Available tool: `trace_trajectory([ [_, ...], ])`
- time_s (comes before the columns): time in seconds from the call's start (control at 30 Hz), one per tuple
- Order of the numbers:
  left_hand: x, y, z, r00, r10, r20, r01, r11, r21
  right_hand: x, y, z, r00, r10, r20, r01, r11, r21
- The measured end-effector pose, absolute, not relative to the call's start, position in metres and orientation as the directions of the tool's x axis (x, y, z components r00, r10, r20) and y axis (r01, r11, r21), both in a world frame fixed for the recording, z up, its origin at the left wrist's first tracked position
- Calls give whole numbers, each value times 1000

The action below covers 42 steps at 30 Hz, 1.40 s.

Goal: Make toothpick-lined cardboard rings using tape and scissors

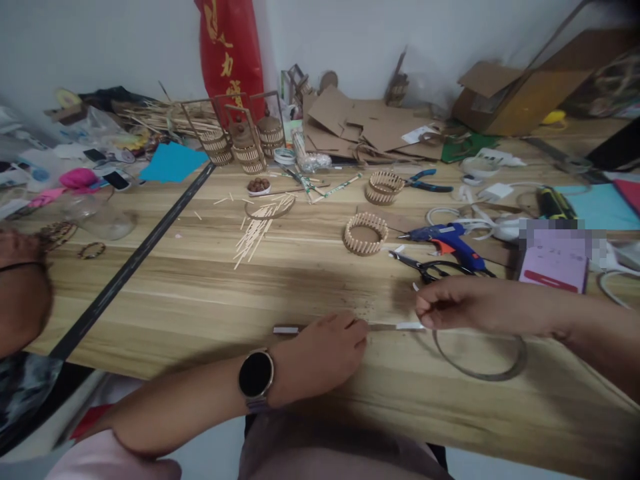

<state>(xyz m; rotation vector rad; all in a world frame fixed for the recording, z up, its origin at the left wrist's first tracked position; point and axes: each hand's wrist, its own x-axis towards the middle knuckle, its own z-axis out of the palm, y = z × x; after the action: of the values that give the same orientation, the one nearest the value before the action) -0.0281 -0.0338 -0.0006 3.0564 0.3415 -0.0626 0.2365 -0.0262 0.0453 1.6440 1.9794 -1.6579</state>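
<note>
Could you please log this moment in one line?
left hand: over brown strip; right hand: at white strip; nearby: hot glue gun, scissors

passable: tabletop [185, 287] between black band [135, 260] and loose sticks [253, 235] | blocked beyond hands [325, 347]: slatted ring [367, 249], scissors [407, 261], glue gun [450, 239]

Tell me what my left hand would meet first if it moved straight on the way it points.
Probably your right hand, whose fingers lie ahead of your left hand, near a white section of the thin strip, though their height above the table is hard to judge.
</note>
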Motion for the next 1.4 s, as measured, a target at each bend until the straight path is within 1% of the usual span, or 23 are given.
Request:
trace_trajectory([
  [0.07,-29,-35,-6,974,222,-40,224,-972,65,227,-29,43,-429,608,-668,689,-258,-677],
  [0.13,-30,-36,-9,972,234,-25,235,-970,60,215,-30,37,-407,601,-688,662,-325,-675],
  [0.23,-33,-37,-10,971,238,-12,239,-970,54,203,-29,28,-346,624,-701,677,-351,-647],
  [0.43,-34,-37,-8,968,252,-16,253,-965,74,202,-23,18,-415,635,-652,663,-279,-694],
  [0.63,-35,-34,-10,975,221,-8,221,-972,85,202,-20,9,-428,628,-649,679,-250,-690],
  [0.8,-34,-34,-12,976,218,2,217,-972,89,198,-18,9,-417,614,-671,718,-231,-657],
  [1.13,-33,-34,-10,972,235,19,232,-968,96,191,-16,13,-327,629,-705,818,-185,-544],
  [1.27,-32,-35,-10,967,253,28,251,-965,71,189,-16,14,-298,640,-709,842,-173,-510],
  [1.4,-30,-36,-9,966,259,2,258,-964,61,186,-17,15,-280,643,-713,856,-170,-489],
])
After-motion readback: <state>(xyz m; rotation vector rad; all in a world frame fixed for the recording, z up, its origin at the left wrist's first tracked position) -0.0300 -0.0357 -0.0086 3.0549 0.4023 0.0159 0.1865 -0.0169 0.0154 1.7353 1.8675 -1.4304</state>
